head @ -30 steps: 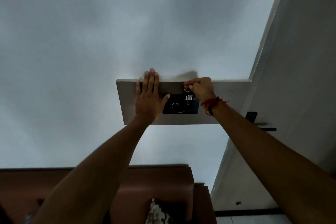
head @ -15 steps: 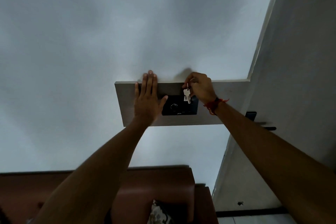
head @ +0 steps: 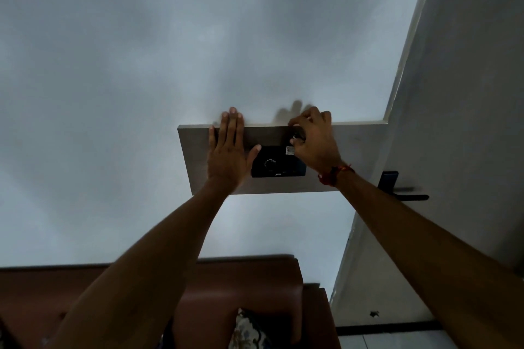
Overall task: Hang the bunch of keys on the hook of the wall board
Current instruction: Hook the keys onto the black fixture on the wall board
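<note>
A: While the right hand (head: 313, 142) pinches the bunch of keys (head: 293, 144) against the wall board (head: 357, 156), where is the left hand (head: 228, 154)?

B: Flat, fingers spread, pressed on the board beside the black dial panel (head: 278, 163).

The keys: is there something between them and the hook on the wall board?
Nothing visible blocks them. The right hand holds the keys against the wall board, above the black dial panel. The hook itself is hidden behind that hand.
</note>
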